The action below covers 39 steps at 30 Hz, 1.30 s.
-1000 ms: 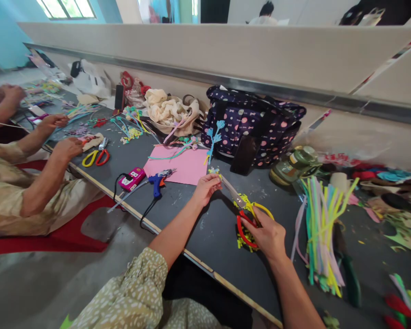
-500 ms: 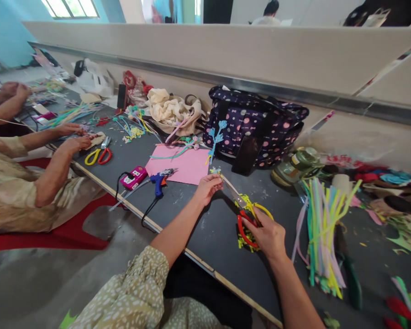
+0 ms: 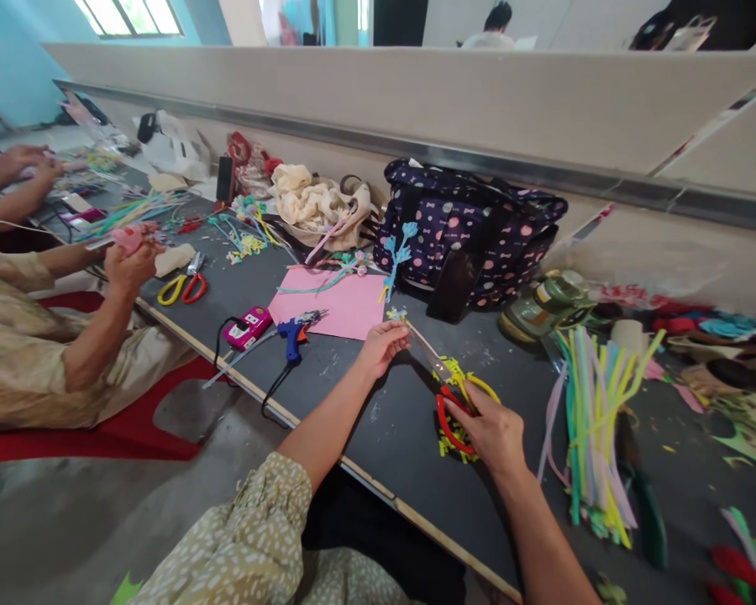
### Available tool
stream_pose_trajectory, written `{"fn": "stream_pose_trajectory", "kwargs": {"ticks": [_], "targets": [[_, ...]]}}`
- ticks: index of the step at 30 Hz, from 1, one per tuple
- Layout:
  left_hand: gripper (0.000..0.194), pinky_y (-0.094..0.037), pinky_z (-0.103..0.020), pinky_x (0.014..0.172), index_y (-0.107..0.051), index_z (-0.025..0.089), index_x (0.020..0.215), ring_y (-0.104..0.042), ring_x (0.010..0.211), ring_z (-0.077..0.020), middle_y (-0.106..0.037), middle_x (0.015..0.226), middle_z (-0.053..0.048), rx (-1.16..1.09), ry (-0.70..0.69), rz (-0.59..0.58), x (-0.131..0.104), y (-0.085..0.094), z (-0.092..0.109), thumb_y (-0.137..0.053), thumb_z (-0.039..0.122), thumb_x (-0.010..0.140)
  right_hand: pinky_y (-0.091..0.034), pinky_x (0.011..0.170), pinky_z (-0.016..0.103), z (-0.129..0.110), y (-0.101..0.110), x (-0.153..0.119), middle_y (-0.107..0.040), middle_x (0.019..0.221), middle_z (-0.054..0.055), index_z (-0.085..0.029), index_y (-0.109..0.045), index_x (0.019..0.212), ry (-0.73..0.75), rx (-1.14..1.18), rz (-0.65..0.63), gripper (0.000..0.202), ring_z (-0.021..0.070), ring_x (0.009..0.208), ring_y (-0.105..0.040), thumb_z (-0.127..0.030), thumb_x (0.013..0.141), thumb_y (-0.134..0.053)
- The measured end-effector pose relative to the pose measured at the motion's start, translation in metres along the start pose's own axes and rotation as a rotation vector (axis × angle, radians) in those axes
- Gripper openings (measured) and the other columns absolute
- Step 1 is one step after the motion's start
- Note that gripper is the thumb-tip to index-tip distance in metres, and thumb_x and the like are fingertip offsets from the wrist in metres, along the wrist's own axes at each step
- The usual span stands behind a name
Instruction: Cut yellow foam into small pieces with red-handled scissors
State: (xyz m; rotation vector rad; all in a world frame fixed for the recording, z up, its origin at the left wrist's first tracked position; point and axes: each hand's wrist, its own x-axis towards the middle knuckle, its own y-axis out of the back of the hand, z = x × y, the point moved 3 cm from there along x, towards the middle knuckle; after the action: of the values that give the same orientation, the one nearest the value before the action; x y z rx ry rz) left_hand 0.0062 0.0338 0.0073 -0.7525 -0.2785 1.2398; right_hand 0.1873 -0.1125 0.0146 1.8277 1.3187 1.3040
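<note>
My left hand (image 3: pixel 385 343) is closed in a pinch on a small pipe cleaner piece (image 3: pixel 398 314) with pale yellow and blue tufts above the fingertips. In my right hand (image 3: pixel 492 427) are scissors (image 3: pixel 454 418) with one red and one yellow handle. Their metal blades point up and left, and the tips come close to my left fingertips; whether they touch the piece I cannot make out. Under the scissors lies a pile of short yellow cut bits (image 3: pixel 454 367), partly hidden by the handles and my right hand.
A blue glue gun (image 3: pixel 291 336) and pink paper (image 3: pixel 333 304) lie left of my hands. Behind stand a dark patterned bag (image 3: pixel 472 223), a phone (image 3: pixel 454 286) and a green jar (image 3: pixel 545 304). Pipe cleaners (image 3: pixel 598 428) are at right. A co-worker's hand (image 3: pixel 129 269) is left.
My hands and the scissors have barely moved. At left, the co-worker's hands have lifted and now hold something pink; their other things stay put.
</note>
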Motion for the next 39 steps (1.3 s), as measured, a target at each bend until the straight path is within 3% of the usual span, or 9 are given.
{"fn": "stream_pose_trajectory", "kwargs": {"ticks": [7,16,23,29,39], "targets": [[0.027,-0.047,-0.022,0.059,-0.064,0.011,0.077,-0.053,0.05,-0.0056,-0.065,0.064,-0.001,-0.026,0.033,0.011,0.002,0.002,0.0,-0.08,0.018,0.056,-0.043,0.054,0.024,0.005,-0.004,0.001,-0.072,0.081,0.002,-0.022,-0.067,0.104,-0.059,-0.067,-0.007,0.045,0.0149,0.063,-0.065,-0.057,0.083,-0.049],[0.028,-0.048,-0.021,0.058,-0.064,0.012,0.08,-0.053,0.049,-0.0045,-0.067,0.067,-0.001,-0.026,0.027,0.015,0.006,0.006,-0.001,-0.08,0.018,0.058,-0.04,0.051,0.024,-0.007,0.006,0.008,-0.067,0.072,0.0,-0.021,-0.061,0.106,-0.097,-0.207,-0.071,0.053,0.0159,0.064,-0.064,-0.062,0.075,-0.053],[0.03,-0.048,-0.021,0.059,-0.063,0.013,0.081,-0.059,0.055,-0.0071,-0.067,0.068,-0.001,-0.04,0.02,0.019,0.007,0.006,-0.002,-0.081,0.018,0.057,-0.039,0.052,0.025,0.008,-0.001,0.002,-0.068,0.07,0.001,-0.022,-0.061,0.112,-0.128,-0.137,-0.014,0.051,0.0159,0.06,-0.063,-0.058,0.078,-0.051],[0.028,-0.047,-0.02,0.059,-0.063,0.013,0.079,-0.057,0.054,-0.0058,-0.066,0.069,0.0,-0.068,-0.012,-0.041,0.008,0.007,-0.003,-0.08,0.018,0.058,-0.039,0.053,0.024,0.006,-0.002,0.001,-0.066,0.065,-0.001,-0.023,-0.062,0.112,-0.115,-0.091,-0.03,0.052,0.0156,0.059,-0.062,-0.061,0.078,-0.052],[0.026,-0.047,-0.021,0.061,-0.065,0.013,0.08,-0.057,0.056,-0.0063,-0.065,0.067,0.0,-0.069,-0.01,-0.039,0.006,0.005,-0.001,-0.08,0.017,0.059,-0.041,0.055,0.024,0.004,0.0,0.0,-0.066,0.066,-0.001,-0.022,-0.063,0.113,-0.1,-0.071,-0.032,0.053,0.0148,0.06,-0.062,-0.06,0.078,-0.053]]}}
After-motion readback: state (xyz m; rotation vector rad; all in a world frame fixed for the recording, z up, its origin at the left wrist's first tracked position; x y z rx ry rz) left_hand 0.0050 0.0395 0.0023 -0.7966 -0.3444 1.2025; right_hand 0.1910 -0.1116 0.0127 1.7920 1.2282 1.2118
